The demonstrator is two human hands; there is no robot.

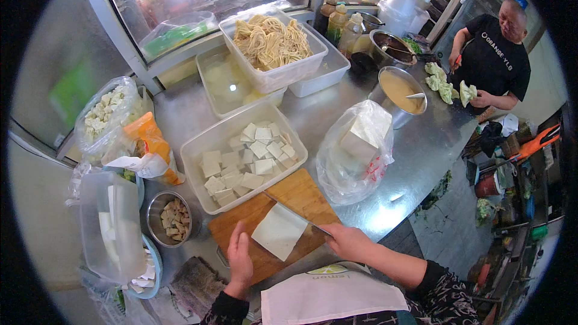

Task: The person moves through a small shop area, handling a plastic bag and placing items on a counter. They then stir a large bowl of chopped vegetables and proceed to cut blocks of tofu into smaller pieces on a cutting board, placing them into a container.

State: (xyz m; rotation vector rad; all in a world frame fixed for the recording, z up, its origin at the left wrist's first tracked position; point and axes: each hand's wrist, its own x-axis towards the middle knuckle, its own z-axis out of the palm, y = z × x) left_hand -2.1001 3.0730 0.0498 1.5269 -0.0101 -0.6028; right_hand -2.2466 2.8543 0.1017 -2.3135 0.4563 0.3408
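A white slab of what looks like tofu (281,231) lies on the wooden cutting board (235,222). My right hand (345,240) grips a knife (295,213), whose blade runs along the slab's far edge. At the board's left side, my left hand (240,253) is raised with fingers extended, holding nothing. Square white pieces (263,150) lie in the clear plastic bin (186,155) just beyond the board. To the right, a larger white block (361,141) sits inside a clear plastic bag (332,180).
A steel bowl of browned cubes (175,220) stands left of the board. Noodles (271,43) fill a tub at the back, near a steel pot of tan liquid (399,88). At the far right, another person (494,49) holds leafy greens (468,93).
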